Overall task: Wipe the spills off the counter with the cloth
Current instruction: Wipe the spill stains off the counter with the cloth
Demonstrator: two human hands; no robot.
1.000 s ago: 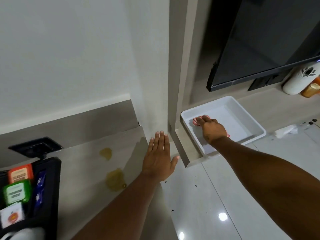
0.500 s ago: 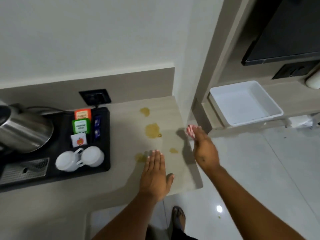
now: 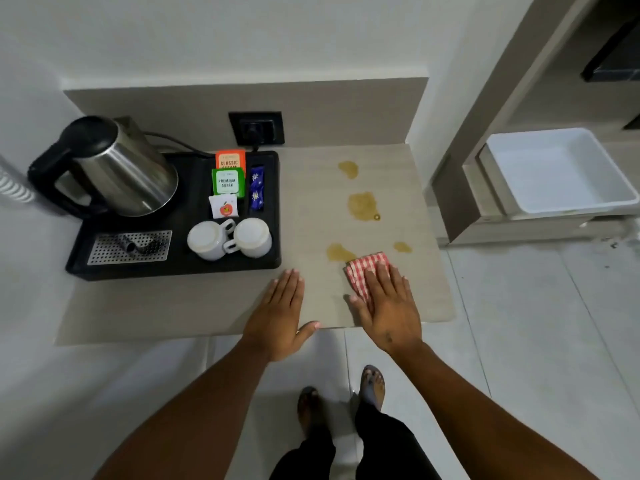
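— How much room on the beige rectangular counter (image 3: pixel 311 188)?

— Its right half is bare up to the right edge, apart from four yellowish spills (image 3: pixel 362 204); the black plastic tray (image 3: pixel 180 268) fills the left.

— And the hands?

— The right hand (image 3: pixel 389 306) lies flat, grip open, pressing the red-checked folded cloth (image 3: pixel 363 270) near the near edge, touching one spill. The left hand (image 3: pixel 278 315) rests flat, open, empty.
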